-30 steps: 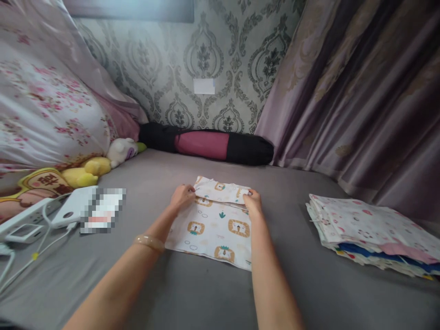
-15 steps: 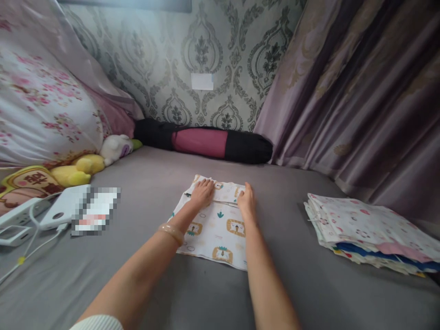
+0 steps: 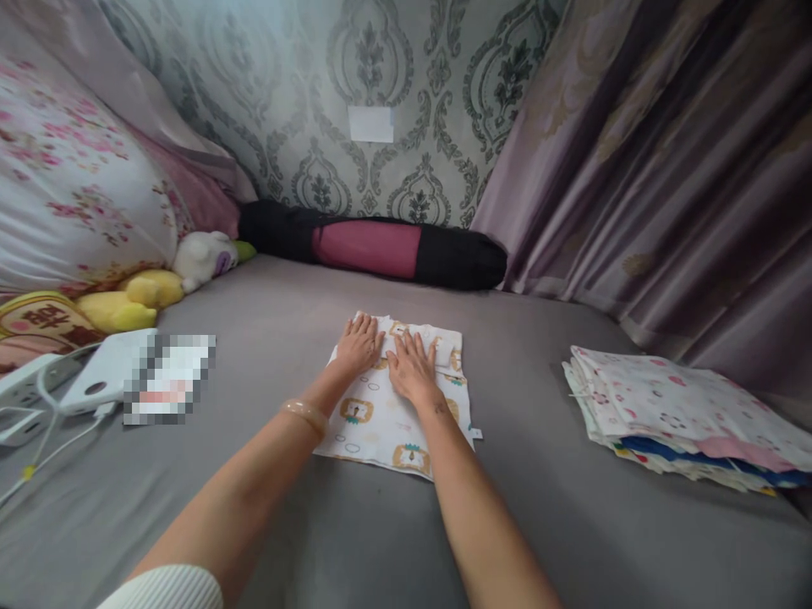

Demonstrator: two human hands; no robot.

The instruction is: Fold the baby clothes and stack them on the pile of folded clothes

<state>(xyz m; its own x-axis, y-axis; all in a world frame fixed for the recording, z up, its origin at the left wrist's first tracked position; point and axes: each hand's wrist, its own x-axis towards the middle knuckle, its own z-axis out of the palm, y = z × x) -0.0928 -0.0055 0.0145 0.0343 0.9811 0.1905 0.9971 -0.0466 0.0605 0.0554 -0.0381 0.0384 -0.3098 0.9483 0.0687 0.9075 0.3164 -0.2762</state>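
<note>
A white cloth (image 3: 386, 419) printed with tan lion faces and green leaves lies on the grey sheet, its far part folded over toward me. My left hand (image 3: 360, 343) rests flat on the cloth's far left part, fingers stretched forward. Beside it, my right hand (image 3: 412, 365) lies palm down with spread fingers on the folded band, near the middle. Neither hand grips anything. A small white tag sticks out from the cloth's right edge. My right forearm hides part of the near right side.
At right sits a stack of folded cloths (image 3: 691, 406). A black and maroon long bag (image 3: 368, 248) lies along the wall. On the left are a white power bank (image 3: 107, 376) with cables, a yellow plush toy (image 3: 120, 313), a white plush toy (image 3: 201, 258) and a floral pillow (image 3: 82, 182).
My right hand has moved left from the cloth's right edge onto the folded band, its fingers now spread. My left hand has shifted slightly left. The view has tilted down a little.
</note>
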